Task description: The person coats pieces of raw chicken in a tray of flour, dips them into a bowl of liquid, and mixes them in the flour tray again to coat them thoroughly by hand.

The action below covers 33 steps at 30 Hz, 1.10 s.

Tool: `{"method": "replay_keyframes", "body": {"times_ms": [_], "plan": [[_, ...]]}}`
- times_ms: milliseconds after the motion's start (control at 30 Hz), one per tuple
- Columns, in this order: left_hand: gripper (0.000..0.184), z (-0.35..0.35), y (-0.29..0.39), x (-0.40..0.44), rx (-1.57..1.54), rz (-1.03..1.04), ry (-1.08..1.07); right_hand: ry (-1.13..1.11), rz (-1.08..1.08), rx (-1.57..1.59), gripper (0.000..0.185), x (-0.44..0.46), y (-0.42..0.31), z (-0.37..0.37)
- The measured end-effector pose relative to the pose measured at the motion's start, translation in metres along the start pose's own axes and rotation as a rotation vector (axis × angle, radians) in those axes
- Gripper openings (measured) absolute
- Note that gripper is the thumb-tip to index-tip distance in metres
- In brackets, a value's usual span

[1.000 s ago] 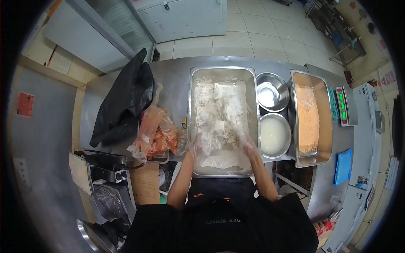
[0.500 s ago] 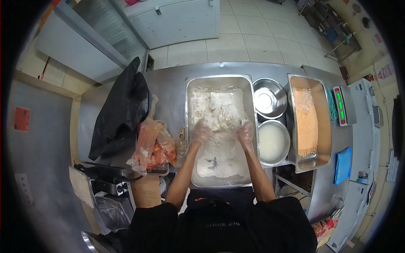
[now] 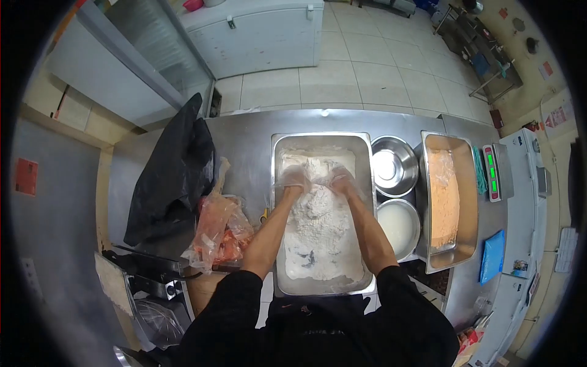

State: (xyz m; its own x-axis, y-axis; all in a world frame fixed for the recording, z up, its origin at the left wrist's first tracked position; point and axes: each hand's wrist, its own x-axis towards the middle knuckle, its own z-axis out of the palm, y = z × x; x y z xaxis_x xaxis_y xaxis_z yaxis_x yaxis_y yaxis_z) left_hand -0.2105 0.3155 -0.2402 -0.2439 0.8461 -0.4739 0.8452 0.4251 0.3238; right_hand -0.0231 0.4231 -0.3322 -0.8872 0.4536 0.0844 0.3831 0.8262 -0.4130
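Note:
A deep steel pan [image 3: 321,142] stands in front of me with white flour [image 3: 319,223] spread and heaped in it. My left hand [image 3: 295,178], in a clear plastic glove, is in the flour on the left of the pan's far half. Opposite it, my right hand [image 3: 342,180], gloved the same way, works in the flour on the right. A loose mound of flour lies between and just below them. The fingers of both hands are blurred and partly sunk in flour, so their grip is unclear.
Right of the pan are a steel bowl [image 3: 394,166], a bowl of whitish liquid [image 3: 397,226], a pan of orange powder [image 3: 443,196] and a scale [image 3: 491,165]. On the left lie a black plastic bag [image 3: 168,177], a clear bag with reddish contents [image 3: 223,232] and yellow-handled scissors [image 3: 264,216].
Both hands have moved toward the pan's far end and closer together. Flour is now heaped in the middle. My view has tilted, so the table sits lower in the picture.

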Motion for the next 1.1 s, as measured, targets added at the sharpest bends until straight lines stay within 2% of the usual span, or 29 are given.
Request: {"method": "replay_keyframes", "body": {"times_ms": [100,233,300,367,433,467,500,533,567,600,667,767,800,833,867,933,967,1000,1067,1100], "plan": [[0.037,0.033,-0.01,-0.023,0.047,0.074,-0.083,-0.165,0.096,0.346,0.02,-0.027,-0.016,-0.003],[0.041,0.078,-0.026,-0.083,-0.073,0.315,0.05,-0.351,0.118,0.592,0.03,-0.055,-0.015,-0.018],[0.039,0.083,-0.035,-0.079,-0.179,0.303,0.119,-0.35,0.162,0.731,0.035,-0.042,0.003,-0.021],[0.037,0.091,-0.046,-0.074,-0.281,0.29,0.19,-0.264,0.215,0.701,0.041,-0.013,0.026,-0.009],[0.034,0.085,-0.048,-0.066,-0.318,0.25,0.242,-0.111,0.229,0.501,0.047,0.016,0.053,0.039],[0.031,0.074,-0.047,-0.059,-0.304,0.215,0.255,0.026,0.213,0.316,0.05,0.026,0.08,0.096],[0.027,0.039,-0.042,-0.032,-0.224,0.149,0.245,0.239,0.204,0.063,0.053,0.039,0.119,0.192],[0.024,0.011,-0.037,-0.008,-0.148,0.083,0.233,0.093,0.144,0.302,0.055,0.042,0.1,0.196],[0.023,0.01,-0.038,0.018,-0.212,0.056,0.394,-0.054,0.073,0.302,0.055,0.051,0.031,0.145],[0.024,-0.005,-0.033,0.026,-0.23,0.04,0.358,-0.292,-0.078,0.327,0.055,0.059,-0.032,0.076],[0.024,-0.035,-0.02,0.022,-0.265,0.008,0.277,-0.595,-0.247,0.38,0.055,0.063,-0.08,-0.001],[0.027,0.001,-0.025,-0.003,-0.077,0.19,0.198,-0.545,-0.059,0.239,0.034,0.02,-0.036,-0.036],[0.028,0.034,-0.03,-0.022,-0.202,0.2,0.27,-0.501,-0.031,0.175,0.029,-0.001,-0.02,-0.047],[0.029,0.066,-0.034,-0.042,-0.323,0.211,0.341,-0.479,0.018,0.126,0.032,-0.029,-0.019,-0.056],[0.028,0.069,-0.019,-0.067,-0.151,0.198,0.264,-0.467,0.087,0.066,0.034,-0.062,-0.028,-0.057],[0.033,0.064,0.005,-0.121,-0.068,0.118,0.057,-0.467,0.227,-0.056,0.04,-0.119,-0.049,-0.045],[0.037,0.069,0.007,-0.143,-0.156,0.047,-0.072,-0.474,0.28,-0.103,0.042,-0.139,-0.06,-0.035],[0.037,0.074,0.007,-0.154,-0.156,0.061,-0.118,-0.469,0.338,-0.129,0.045,-0.152,-0.07,-0.025],[0.038,0.078,0.007,-0.169,-0.142,0.092,-0.202,-0.421,0.47,-0.038,0.046,-0.161,-0.091,-0.017],[0.039,0.084,0.008,-0.17,-0.159,0.067,-0.194,-0.375,0.57,0.137,0.043,-0.156,-0.103,-0.02]]}}
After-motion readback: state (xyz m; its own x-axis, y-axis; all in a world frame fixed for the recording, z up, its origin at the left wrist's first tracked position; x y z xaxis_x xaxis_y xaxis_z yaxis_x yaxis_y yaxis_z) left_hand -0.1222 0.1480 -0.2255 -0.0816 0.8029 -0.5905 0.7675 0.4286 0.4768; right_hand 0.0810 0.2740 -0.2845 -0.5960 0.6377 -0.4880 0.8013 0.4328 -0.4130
